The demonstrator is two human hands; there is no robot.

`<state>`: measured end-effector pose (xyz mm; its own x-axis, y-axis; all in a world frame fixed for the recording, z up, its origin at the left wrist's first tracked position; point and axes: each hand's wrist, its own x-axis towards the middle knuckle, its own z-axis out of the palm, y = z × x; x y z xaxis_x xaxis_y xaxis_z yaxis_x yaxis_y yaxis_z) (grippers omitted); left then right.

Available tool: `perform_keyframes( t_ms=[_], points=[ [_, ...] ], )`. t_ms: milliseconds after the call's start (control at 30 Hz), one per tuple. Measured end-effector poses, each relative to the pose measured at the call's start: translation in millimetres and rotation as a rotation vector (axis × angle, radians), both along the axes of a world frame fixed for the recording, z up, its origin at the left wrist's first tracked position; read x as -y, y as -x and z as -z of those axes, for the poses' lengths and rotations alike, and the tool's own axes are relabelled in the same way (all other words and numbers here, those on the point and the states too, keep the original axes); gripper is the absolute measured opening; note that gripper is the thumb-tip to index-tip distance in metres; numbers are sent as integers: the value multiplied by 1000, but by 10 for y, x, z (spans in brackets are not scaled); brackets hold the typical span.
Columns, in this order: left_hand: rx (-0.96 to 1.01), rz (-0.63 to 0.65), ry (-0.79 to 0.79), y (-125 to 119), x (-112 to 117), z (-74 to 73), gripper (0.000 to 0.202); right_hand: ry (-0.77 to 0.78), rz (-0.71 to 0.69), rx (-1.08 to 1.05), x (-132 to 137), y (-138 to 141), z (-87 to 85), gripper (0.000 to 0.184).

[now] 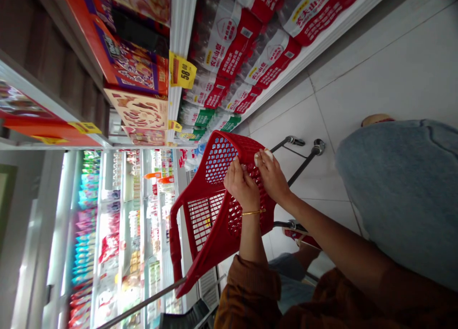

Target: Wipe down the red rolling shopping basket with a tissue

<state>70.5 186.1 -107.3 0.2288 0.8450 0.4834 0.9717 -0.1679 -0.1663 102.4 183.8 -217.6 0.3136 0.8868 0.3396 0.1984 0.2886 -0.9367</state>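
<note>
My left hand (243, 183), with a thin gold bracelet (252, 212) at the wrist, has its fingers curled into a pinch. What they hold, if anything, is too small to make out. Close beside it, my right hand (272, 177) is closed too, and a small white object (267, 154) shows at its fingers. Both hands appear in front of a red shopping cart (211, 252) with perforated sides. Whether they touch the cart, I cannot tell.
The view is turned sideways. Packs of bottled water (232, 43) line the low shelf, under boxed goods (132, 57) and a yellow price tag (182, 70). A lit refrigerated display (121, 233) stands beyond the cart. A denim-covered leg (397, 190) is over the tiled floor (386, 76).
</note>
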Motion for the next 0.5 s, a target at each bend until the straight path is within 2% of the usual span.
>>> perform_keyframes(
  t_ms=[267,500],
  points=[
    [23,-6,7,32,-21,-2,37,86,23,-29,40,82,218,50],
    [15,43,-6,82,-31,-14,36,127,61,-70,74,205,450,47]
  ],
)
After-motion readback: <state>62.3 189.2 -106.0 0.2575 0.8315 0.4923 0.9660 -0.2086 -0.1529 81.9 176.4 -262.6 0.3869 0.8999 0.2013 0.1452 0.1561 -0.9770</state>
